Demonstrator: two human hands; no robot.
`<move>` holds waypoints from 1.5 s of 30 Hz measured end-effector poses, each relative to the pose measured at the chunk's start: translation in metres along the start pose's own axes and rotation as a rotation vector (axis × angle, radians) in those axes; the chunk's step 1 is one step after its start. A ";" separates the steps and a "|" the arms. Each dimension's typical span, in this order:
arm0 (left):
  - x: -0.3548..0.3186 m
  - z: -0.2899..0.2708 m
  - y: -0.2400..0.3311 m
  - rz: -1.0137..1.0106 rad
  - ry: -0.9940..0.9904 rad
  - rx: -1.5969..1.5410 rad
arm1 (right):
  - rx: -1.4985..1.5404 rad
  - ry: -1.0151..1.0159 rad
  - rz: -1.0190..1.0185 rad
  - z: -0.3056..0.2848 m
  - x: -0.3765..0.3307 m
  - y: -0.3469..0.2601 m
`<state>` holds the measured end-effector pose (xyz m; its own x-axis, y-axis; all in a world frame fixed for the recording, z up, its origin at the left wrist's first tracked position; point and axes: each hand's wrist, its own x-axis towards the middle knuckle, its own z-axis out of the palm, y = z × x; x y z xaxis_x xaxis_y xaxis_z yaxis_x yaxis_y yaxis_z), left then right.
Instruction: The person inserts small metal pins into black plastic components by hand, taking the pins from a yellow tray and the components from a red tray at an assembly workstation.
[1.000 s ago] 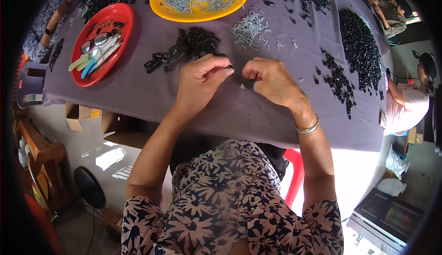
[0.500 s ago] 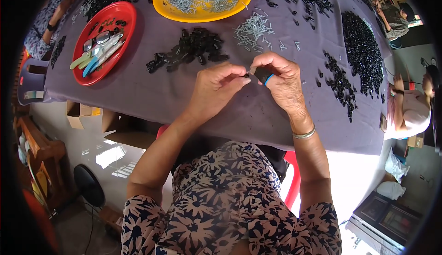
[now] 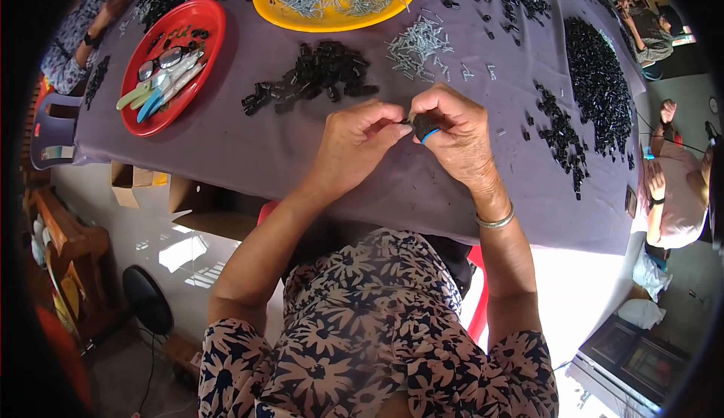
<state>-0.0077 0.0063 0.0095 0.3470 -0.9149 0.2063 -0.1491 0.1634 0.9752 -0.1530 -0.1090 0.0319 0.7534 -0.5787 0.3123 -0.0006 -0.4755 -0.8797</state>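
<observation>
The right hand [image 3: 460, 135] pinched a small black part [image 3: 424, 125] above the counter [image 3: 249, 154]. The left hand's [image 3: 354, 142] grip was pressed together just beside it, fingertips meeting the part's edge. Alignment was best held steady before pressing.

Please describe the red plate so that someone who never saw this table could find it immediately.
Look at the table under the purple cloth, toward its far left part. The red plate lies there, left of the yellow plate. Only it holds glasses and some long pale tools, not metal pins.
</observation>
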 end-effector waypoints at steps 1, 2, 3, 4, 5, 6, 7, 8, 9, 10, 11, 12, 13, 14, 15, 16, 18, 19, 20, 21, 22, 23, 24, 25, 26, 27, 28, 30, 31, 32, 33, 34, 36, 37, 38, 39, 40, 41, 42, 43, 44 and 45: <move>0.001 0.001 0.001 0.002 -0.006 -0.005 | -0.006 0.005 0.003 0.000 -0.001 0.000; 0.000 0.001 0.002 0.013 -0.003 -0.004 | 0.020 0.007 0.002 0.001 -0.001 -0.001; 0.000 0.003 0.003 0.027 -0.007 -0.012 | 0.037 0.012 0.004 0.001 -0.002 -0.004; -0.001 0.002 0.000 0.031 -0.022 -0.026 | 0.022 0.024 0.011 0.002 -0.001 -0.009; -0.004 -0.003 -0.006 0.014 0.013 0.010 | -0.070 0.009 -0.059 0.005 0.004 -0.017; -0.005 -0.005 -0.011 -0.002 0.040 0.040 | -0.170 -0.004 -0.124 0.008 0.006 -0.022; -0.005 -0.004 -0.010 0.000 0.049 -0.070 | -0.105 0.025 -0.082 0.012 0.005 -0.019; -0.005 -0.004 -0.008 -0.001 0.058 -0.179 | -0.038 0.057 -0.042 0.017 0.003 -0.012; -0.005 -0.008 -0.009 -0.036 0.035 -0.187 | 0.075 0.097 -0.010 0.022 0.002 -0.006; -0.006 -0.009 -0.011 -0.030 0.014 -0.203 | 0.136 0.108 0.007 0.026 0.003 -0.006; -0.005 -0.009 -0.012 -0.013 0.025 -0.149 | 0.076 0.098 -0.008 0.024 0.004 -0.007; -0.006 -0.010 -0.014 0.003 0.043 -0.090 | 0.021 0.083 -0.023 0.022 0.007 -0.010; -0.005 -0.011 -0.016 -0.008 0.027 -0.090 | -0.070 0.073 -0.114 0.020 0.010 -0.007; -0.005 -0.009 -0.016 -0.004 0.017 -0.097 | -0.080 0.082 -0.111 0.015 0.009 -0.010; -0.004 -0.008 -0.015 -0.009 0.014 -0.086 | -0.110 0.044 -0.054 0.013 0.010 -0.015; -0.004 -0.008 -0.014 -0.014 0.012 -0.074 | -0.139 0.006 0.004 0.011 0.010 -0.019; -0.004 -0.006 -0.013 -0.028 0.010 -0.075 | -0.155 -0.013 0.018 0.006 0.004 -0.019; -0.003 -0.005 -0.013 -0.049 0.016 -0.102 | -0.093 0.024 -0.004 0.004 -0.001 -0.019; -0.003 -0.004 -0.014 -0.070 0.021 -0.131 | -0.030 0.060 -0.026 -0.001 -0.005 -0.019; -0.004 -0.004 -0.012 -0.068 0.022 -0.135 | -0.035 0.058 -0.027 -0.010 -0.009 -0.019; -0.005 -0.005 -0.012 -0.036 0.020 -0.082 | -0.083 0.115 0.011 -0.026 -0.015 -0.018; -0.007 -0.006 -0.012 -0.005 0.019 -0.028 | -0.130 0.170 0.049 -0.043 -0.022 -0.015; -0.005 -0.006 -0.010 -0.002 0.018 -0.035 | -0.318 0.223 0.087 -0.066 -0.031 -0.012; -0.006 -0.006 -0.008 0.003 0.016 -0.022 | -0.464 0.279 0.157 -0.087 -0.039 -0.007; -0.005 -0.005 -0.007 0.010 0.010 -0.013 | -0.518 0.359 0.146 -0.108 -0.050 0.002; -0.005 -0.004 -0.007 0.009 0.024 -0.012 | -0.625 0.401 0.154 -0.124 -0.058 0.002; -0.004 -0.003 -0.007 0.014 0.021 -0.012 | -0.736 0.427 0.286 -0.137 -0.065 0.003; -0.003 -0.001 -0.007 0.021 0.017 -0.010 | -0.693 0.371 0.500 -0.155 -0.073 0.007; -0.002 0.000 -0.006 0.021 0.011 -0.006 | -0.691 0.370 0.497 -0.153 -0.075 0.013; -0.002 0.001 -0.005 0.021 0.005 0.000 | -0.661 0.359 0.465 -0.149 -0.077 0.019; -0.001 0.001 -0.005 0.022 0.009 0.007 | -0.628 0.347 0.432 -0.145 -0.077 0.025; -0.001 0.001 -0.006 0.035 0.010 0.012 | -0.620 0.345 0.428 -0.143 -0.076 0.030; -0.001 0.002 -0.003 0.047 0.017 0.021 | -0.705 0.338 0.407 -0.139 -0.070 0.037; -0.002 0.002 -0.001 0.048 -0.001 0.065 | -0.677 0.321 0.415 -0.139 -0.070 0.034; -0.002 0.001 0.001 0.049 -0.019 0.108 | -0.673 0.316 0.410 -0.139 -0.070 0.032; -0.002 -0.001 -0.003 0.059 -0.006 0.114 | -0.623 0.284 0.368 -0.136 -0.069 0.031; -0.003 -0.002 -0.004 0.052 0.012 0.127 | -0.573 0.252 0.327 -0.134 -0.069 0.031; -0.003 -0.001 -0.003 0.075 0.014 0.117 | -0.558 0.235 0.316 -0.136 -0.070 0.033; -0.003 0.000 -0.002 0.099 0.008 0.104 | -0.547 0.263 0.278 -0.136 -0.072 0.032; -0.002 0.000 0.001 0.092 -0.009 0.112 | -0.534 0.291 0.241 -0.133 -0.074 0.033; -0.002 0.000 0.002 0.084 0.005 0.126 | -0.518 0.277 0.235 -0.127 -0.073 0.035; -0.001 0.001 0.003 0.074 -0.006 0.126 | -0.328 0.312 0.260 -0.120 -0.068 0.030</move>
<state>-0.0097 0.0075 0.0118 0.3250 -0.9044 0.2766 -0.2889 0.1835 0.9396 -0.2831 -0.1629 0.0273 0.4689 -0.8515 0.2347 -0.4055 -0.4436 -0.7992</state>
